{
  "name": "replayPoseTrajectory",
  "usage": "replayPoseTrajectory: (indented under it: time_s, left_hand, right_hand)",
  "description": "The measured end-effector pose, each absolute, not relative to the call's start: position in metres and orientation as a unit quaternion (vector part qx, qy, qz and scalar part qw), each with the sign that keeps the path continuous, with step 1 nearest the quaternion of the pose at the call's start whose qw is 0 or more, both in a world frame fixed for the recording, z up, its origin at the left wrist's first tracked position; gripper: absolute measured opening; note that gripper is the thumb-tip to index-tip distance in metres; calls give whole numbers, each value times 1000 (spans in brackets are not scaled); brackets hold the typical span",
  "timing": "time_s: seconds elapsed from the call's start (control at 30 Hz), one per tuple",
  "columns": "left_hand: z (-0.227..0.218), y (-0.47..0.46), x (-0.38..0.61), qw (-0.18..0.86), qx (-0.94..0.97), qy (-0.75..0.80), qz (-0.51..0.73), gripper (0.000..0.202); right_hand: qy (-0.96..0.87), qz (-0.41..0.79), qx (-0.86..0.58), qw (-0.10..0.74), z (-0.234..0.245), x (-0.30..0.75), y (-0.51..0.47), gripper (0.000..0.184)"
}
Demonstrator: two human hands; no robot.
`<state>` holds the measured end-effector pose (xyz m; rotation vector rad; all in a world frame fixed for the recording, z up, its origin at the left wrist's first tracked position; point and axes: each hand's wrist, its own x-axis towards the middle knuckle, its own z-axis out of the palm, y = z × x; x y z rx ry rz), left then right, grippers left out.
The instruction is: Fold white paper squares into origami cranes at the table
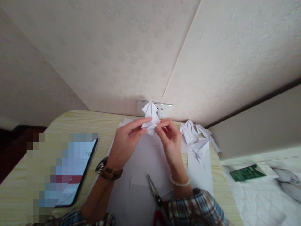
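Note:
My left hand (pixel 128 138) and my right hand (pixel 169 137) are raised over the wooden table (pixel 70 122), both pinching a small folded white paper figure (pixel 150 114) between thumbs and fingertips. The figure's pointed top stands up in front of a wall socket. Under my hands lie flat white paper sheets (pixel 145 163). My left wrist bears a watch and a bead bracelet, my right wrist a pearl bracelet.
Several finished folded paper figures (pixel 196 138) lie at the right of the table. Red-handled scissors (pixel 156 197) rest on the paper near me. A phone (pixel 75 175) lies at the left. A bed with a green packet (pixel 245 172) is at the right. A wall socket (pixel 164 108) sits behind.

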<state>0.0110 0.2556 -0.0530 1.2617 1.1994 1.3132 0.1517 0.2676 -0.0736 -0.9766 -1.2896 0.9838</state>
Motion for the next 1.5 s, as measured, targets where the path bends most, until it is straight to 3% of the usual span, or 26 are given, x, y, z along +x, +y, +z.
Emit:
replayPoseTrajectory:
  time_s: [0.37,0.77,1.0,1.37,1.5]
  left_hand:
    - [-59,255,6,525,462,466,542,27]
    - [-53,257,9,450,457,529,555,21]
    - [-53,257,10,455,442,547,546,21]
    - [-51,252,11,483,507,497,513,31]
    - [-53,252,11,414,528,523,526,16]
  right_hand:
    - [-534,460,-392,592,-73,153,269,5]
    - [-595,436,-407,540,-77,155,271,25]
    - [-610,398,-438,528,-79,155,271,13]
    - [-558,393,-443,582,-76,157,271,3]
    - [-566,384,-442,580,-76,156,270,6]
